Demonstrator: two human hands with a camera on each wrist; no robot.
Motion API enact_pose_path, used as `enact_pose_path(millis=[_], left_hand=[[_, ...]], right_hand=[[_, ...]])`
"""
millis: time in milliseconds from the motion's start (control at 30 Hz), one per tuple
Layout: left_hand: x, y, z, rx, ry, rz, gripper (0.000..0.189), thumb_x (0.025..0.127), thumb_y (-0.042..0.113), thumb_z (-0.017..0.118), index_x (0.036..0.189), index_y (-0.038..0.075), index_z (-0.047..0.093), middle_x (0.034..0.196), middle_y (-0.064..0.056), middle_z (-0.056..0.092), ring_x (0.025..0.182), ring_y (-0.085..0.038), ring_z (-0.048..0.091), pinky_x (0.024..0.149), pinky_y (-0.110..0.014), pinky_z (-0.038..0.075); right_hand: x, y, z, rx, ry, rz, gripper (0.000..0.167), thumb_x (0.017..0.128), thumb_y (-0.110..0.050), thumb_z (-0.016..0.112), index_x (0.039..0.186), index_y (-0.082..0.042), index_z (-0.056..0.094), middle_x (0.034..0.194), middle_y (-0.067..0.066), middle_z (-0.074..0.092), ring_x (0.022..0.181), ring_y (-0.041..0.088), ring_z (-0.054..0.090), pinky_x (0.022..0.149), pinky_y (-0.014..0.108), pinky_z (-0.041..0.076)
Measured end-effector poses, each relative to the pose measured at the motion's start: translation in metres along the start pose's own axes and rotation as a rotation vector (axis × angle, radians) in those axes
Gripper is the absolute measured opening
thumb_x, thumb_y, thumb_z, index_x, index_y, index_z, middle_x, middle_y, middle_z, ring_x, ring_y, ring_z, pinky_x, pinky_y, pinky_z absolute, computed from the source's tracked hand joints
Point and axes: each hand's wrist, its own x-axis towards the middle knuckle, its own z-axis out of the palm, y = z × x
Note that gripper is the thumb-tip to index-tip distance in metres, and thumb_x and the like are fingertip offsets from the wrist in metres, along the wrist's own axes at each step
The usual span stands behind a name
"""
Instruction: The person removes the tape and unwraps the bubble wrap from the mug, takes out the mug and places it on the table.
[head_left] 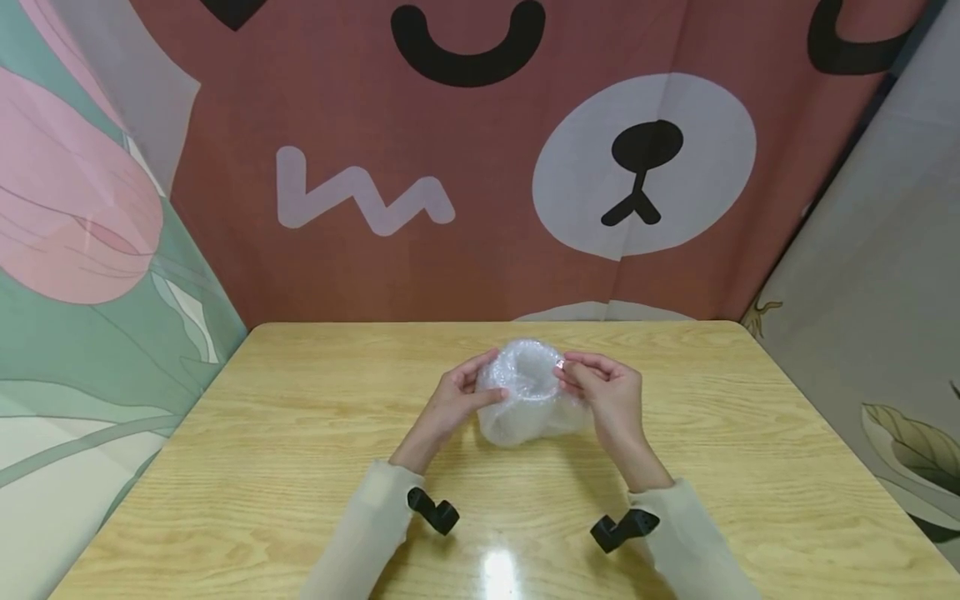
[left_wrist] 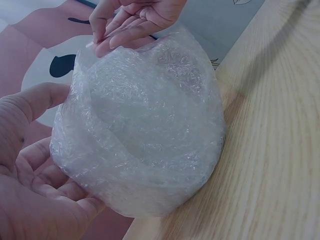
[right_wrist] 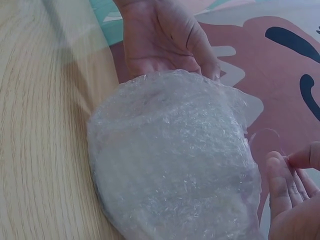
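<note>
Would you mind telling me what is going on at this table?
A person is handling a rounded bubble-wrap bundle over a wooden table. The left hand grips one side, while the right hand pinches a small clear piece, perhaps tape or film, near the opposite edge.

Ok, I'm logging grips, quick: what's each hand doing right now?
Left hand: holding the bubble wrap.
Right hand: pinching a clear bit, tape or wrap, can't tell which.

no text, label, brand, number or sign can be read in any of the three views.
</note>
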Motion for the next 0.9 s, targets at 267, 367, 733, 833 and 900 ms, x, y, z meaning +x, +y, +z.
enact_pose_path(millis=[267, 367, 733, 833, 900], left_hand=[[-0.001, 0.0, 0.0, -0.004, -0.002, -0.008, 0.062, 0.086, -0.001, 0.07, 0.144, 0.007, 0.047, 0.142, -0.016, 0.048, 0.121, -0.028, 0.053, 0.099, -0.035, 0.045], [0.0, 0.0, -0.001, -0.004, 0.0, -0.01, 0.062, 0.086, -0.001, 0.07, 0.143, 0.007, 0.047, 0.142, -0.016, 0.048, 0.121, -0.028, 0.053, 0.099, -0.035, 0.045], [-0.001, -0.001, -0.001, 0.025, 0.012, -0.014, 0.062, 0.086, 0.002, 0.072, 0.143, 0.01, 0.048, 0.141, -0.015, 0.05, 0.121, -0.027, 0.053, 0.099, -0.036, 0.046], [-0.001, 0.0, -0.001, 0.024, 0.008, -0.016, 0.062, 0.086, 0.003, 0.072, 0.143, 0.01, 0.048, 0.142, -0.014, 0.049, 0.122, -0.027, 0.053, 0.099, -0.036, 0.045], [-0.001, -0.001, -0.001, 0.023, 0.004, -0.013, 0.062, 0.086, 0.003, 0.072, 0.144, 0.009, 0.048, 0.143, -0.014, 0.048, 0.122, -0.027, 0.052, 0.1, -0.037, 0.044]], right_hand=[[0.0, -0.003, -0.005, 0.019, 0.008, -0.007, 0.024, 0.088, 0.004, 0.067, 0.108, 0.017, 0.062, 0.084, 0.008, 0.073, 0.08, 0.02, 0.072, 0.074, 0.033, 0.057], [0.0, -0.003, -0.008, 0.015, 0.006, -0.008, 0.024, 0.087, 0.005, 0.068, 0.108, 0.016, 0.062, 0.084, 0.008, 0.073, 0.08, 0.02, 0.072, 0.075, 0.034, 0.057], [0.0, 0.002, -0.024, -0.05, 0.005, -0.003, 0.019, 0.086, 0.003, 0.071, 0.103, 0.007, 0.068, 0.085, 0.008, 0.073, 0.08, 0.018, 0.071, 0.074, 0.032, 0.057], [0.001, 0.003, -0.027, -0.063, 0.006, 0.006, 0.022, 0.086, 0.002, 0.071, 0.106, 0.009, 0.066, 0.084, 0.007, 0.073, 0.08, 0.017, 0.071, 0.074, 0.03, 0.057], [0.001, 0.003, -0.029, -0.07, 0.005, 0.012, 0.022, 0.086, 0.002, 0.071, 0.106, 0.009, 0.065, 0.084, 0.006, 0.073, 0.08, 0.016, 0.071, 0.074, 0.03, 0.057]])
